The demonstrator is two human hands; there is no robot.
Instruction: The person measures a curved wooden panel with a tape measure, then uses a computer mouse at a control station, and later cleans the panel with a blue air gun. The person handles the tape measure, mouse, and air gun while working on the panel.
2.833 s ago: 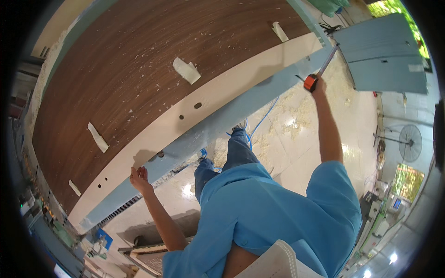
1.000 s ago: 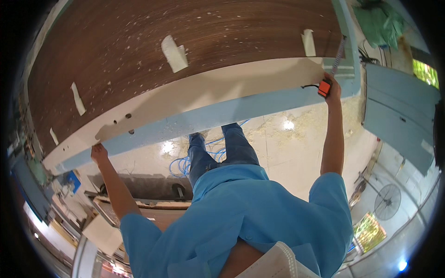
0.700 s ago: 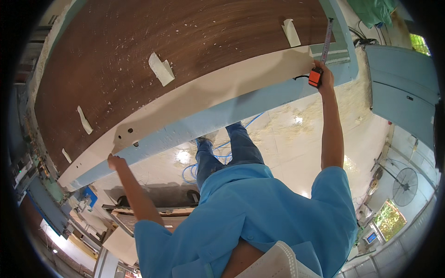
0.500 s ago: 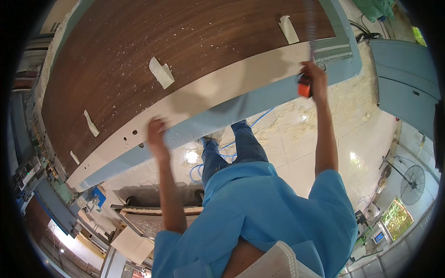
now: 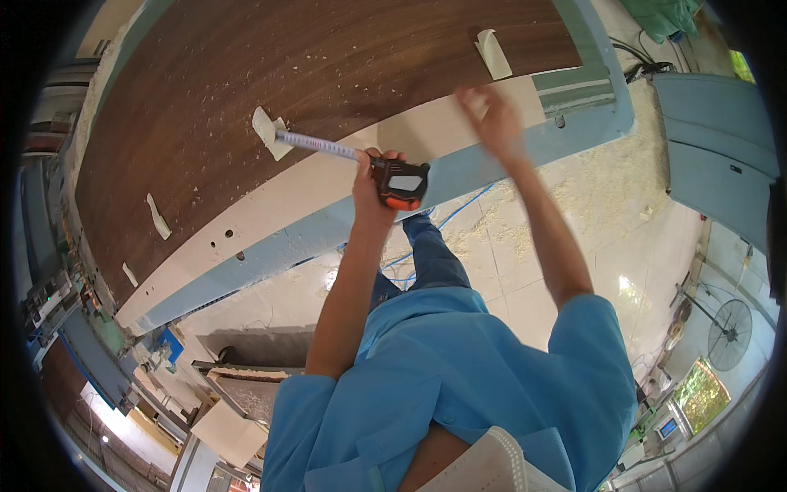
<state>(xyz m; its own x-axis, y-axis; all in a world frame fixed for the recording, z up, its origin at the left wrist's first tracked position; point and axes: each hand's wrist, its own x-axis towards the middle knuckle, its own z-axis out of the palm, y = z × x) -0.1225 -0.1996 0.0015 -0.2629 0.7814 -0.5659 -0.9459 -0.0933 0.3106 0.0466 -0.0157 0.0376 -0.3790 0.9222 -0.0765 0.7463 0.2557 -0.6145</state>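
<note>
While fingers (image 5: 393,155) hold the tape measure (image 5: 402,184), markings (image 5: 320,145) show.

The black-and-orange handheld tape measure (image 5: 402,182) is now in the person's bare left hand (image 5: 373,184), no longer in the bare right hand (image 5: 496,127). The left hand, earlier at the pale board's (image 5: 311,180) near edge farther left, is now in front of the person's body. The numbered pale metal blade (image 5: 320,145) now points left across the dark brown wood-grain sheet (image 5: 369,66) instead of away at the right. The right hand, now empty and motion-blurred, is over the board's right part.
</note>
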